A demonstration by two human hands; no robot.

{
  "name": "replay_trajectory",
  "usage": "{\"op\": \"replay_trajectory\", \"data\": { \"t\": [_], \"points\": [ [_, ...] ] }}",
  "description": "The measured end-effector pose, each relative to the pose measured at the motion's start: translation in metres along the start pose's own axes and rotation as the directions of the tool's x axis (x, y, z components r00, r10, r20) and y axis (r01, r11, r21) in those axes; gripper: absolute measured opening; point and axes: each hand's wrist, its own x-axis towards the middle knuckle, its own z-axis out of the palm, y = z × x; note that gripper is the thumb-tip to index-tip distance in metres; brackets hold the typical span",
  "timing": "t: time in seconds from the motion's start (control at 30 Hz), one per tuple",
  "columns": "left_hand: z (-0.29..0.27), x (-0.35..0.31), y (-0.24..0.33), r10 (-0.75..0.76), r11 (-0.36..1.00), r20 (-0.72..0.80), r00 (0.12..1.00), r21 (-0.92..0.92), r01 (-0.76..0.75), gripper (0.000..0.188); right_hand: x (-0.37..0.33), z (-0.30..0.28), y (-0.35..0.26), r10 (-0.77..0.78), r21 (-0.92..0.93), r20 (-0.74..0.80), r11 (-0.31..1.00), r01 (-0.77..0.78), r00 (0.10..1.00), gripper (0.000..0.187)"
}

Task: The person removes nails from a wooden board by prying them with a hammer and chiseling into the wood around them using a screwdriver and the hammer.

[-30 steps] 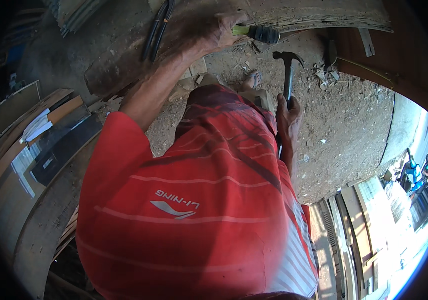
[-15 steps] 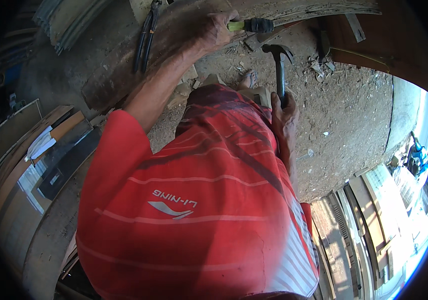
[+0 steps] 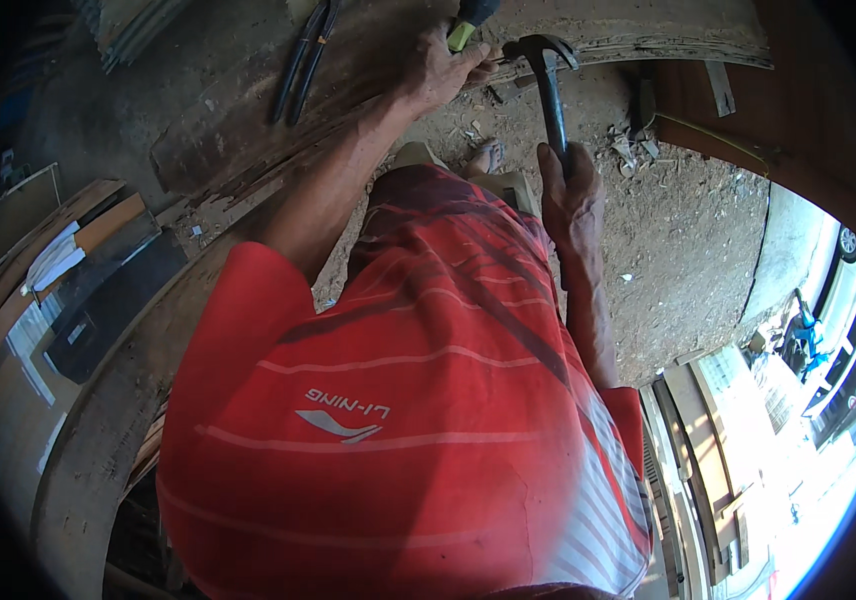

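Observation:
At the upper middle, my left hand (image 3: 438,75) is closed around a tool with a yellow-green handle (image 3: 462,36) and a black end. The rest of that tool is hidden by the hand, so its kind cannot be told. My right hand (image 3: 575,195) grips a claw hammer (image 3: 552,95) by the lower part of its handle. The hammer's head is up, just right of my left hand and over the edge of a worn wooden plank (image 3: 648,45). Black-handled pliers or pincers (image 3: 305,65) lie left of my left hand on a broad brown board (image 3: 218,140).
Stacked boards and panels (image 3: 78,270) stand at the left. More planks (image 3: 698,430) lie at the lower right. Wood chips litter the dirt floor (image 3: 668,230). A reddish-brown panel (image 3: 718,110) rises at the upper right, and my bare foot (image 3: 486,158) is below the plank edge.
The hammer has risen toward the plank edge with my right hand. My left hand has shifted slightly down, and the tool in it has turned from sideways to pointing up. The view has shifted somewhat.

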Motion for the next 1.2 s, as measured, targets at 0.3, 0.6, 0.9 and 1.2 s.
{"op": "replay_trajectory", "data": {
  "t": [0.3,0.6,0.9,1.2],
  "points": [
    [0.006,-0.004,-0.002,-0.025,1.0,0.136,0.99,-0.003,0.026,0.037,-0.007,-0.003,0.009,-0.187,-0.145,-0.075,0.974,0.175,0.98,0.026],
    [0.006,-0.005,-0.01,-0.004,0.999,0.09,0.996,-0.039,0.007,0.034,-0.007,0.0,0.017,-0.118,-0.019,-0.164,0.993,0.117,0.979,0.026],
    [0.005,-0.004,-0.013,0.07,0.997,0.095,0.993,-0.044,-0.067,0.032,-0.009,0.005,0.013,-0.087,0.006,-0.085,0.996,0.088,0.993,0.027],
    [0.007,-0.004,0.002,0.077,0.888,0.114,0.99,0.445,-0.12,0.033,-0.007,-0.004,0.016,-0.013,0.056,-0.109,0.998,0.02,0.994,0.03]
  ]
}}
